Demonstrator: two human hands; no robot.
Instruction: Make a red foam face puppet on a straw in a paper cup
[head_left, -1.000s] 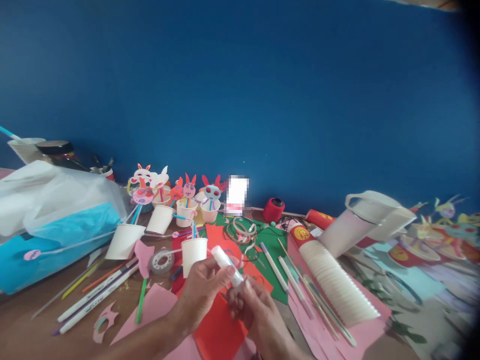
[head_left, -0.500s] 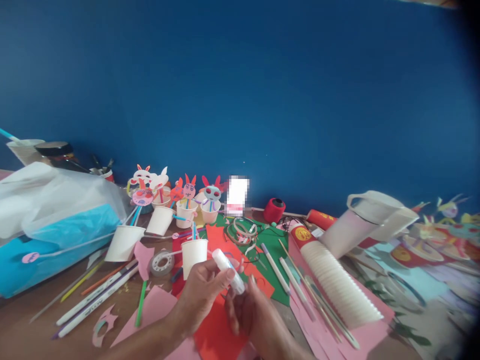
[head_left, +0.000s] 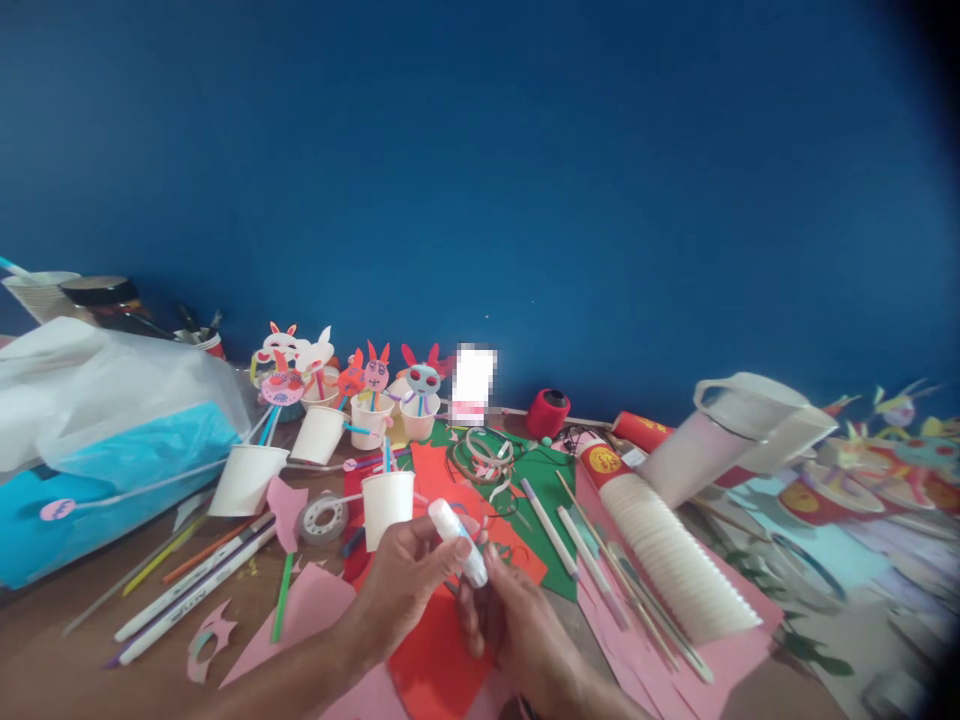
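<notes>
Between my hands is a white glue stick (head_left: 456,540), tilted with its lower end toward the right. My left hand (head_left: 405,580) is closed on its middle, thumb on top. The fingers of my right hand (head_left: 510,610) are bent around the lower end; whether they grip it or something small is hidden. Below them lies red paper (head_left: 435,660). Just behind my left hand a white paper cup (head_left: 388,508) stands with blue straws rising from it.
Cups with paper animal faces (head_left: 371,420) stand at the back. Markers (head_left: 191,590), a tape roll (head_left: 324,519) and a blue bag (head_left: 150,470) are on the left. Stacked cups (head_left: 675,550) and a white pitcher (head_left: 705,440) are on the right.
The view has shifted slightly. My right hand's fingers have moved a little at the lower end of the glue stick; my left hand keeps its hold.
</notes>
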